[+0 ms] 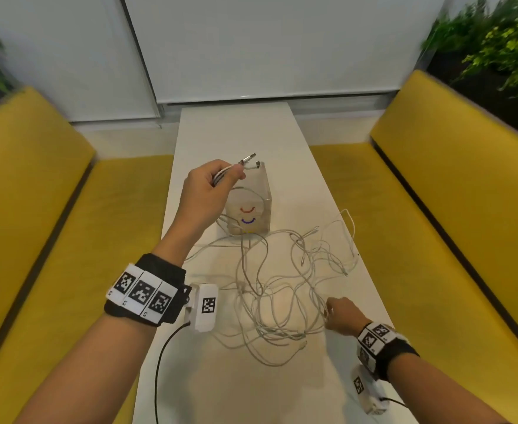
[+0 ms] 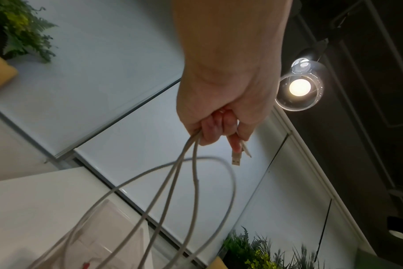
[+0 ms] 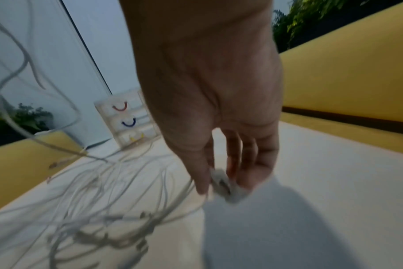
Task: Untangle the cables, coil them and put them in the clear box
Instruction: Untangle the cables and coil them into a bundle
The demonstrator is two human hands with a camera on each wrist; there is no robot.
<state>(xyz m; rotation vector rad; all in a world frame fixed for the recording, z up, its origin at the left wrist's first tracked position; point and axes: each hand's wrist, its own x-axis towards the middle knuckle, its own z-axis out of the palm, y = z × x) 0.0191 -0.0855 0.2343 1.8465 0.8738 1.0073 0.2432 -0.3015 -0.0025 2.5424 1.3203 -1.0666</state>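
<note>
The right hand [image 1: 345, 315] is nearest, low over the near right part of the white tabletop [image 1: 282, 390], palm down with the fingers pointing at the surface. In the right wrist view its thumb and fingertips [image 3: 253, 180] pinch a small white piece at the edge of the tangled cables [image 1: 270, 298]; motion blur hides whether that piece is a plug or a bend of cable. The tangle of thin white cables sprawls across the middle of the tabletop, from just left of the right hand out toward the box.

Farther out, the left hand [image 1: 208, 191] is raised above the tabletop, forearm reaching forward, fingers curled into a fist around a gathered white cable [image 2: 173, 191]. Several loops hang below the fist, and two plug ends [image 1: 250, 160] stick out past the thumb, a flat metal connector [image 2: 236, 160] clear in the left wrist view.

The clear box [image 1: 251, 206] stands upright just beyond and right of the left hand, with the held loops hanging at its open top. Through its front wall show a red curve, a blue curve and some yellow at the base; some white cable seems to lie inside, though the clear walls make that uncertain. Yellow benches [image 1: 435, 209] flank the tabletop on both sides.
</note>
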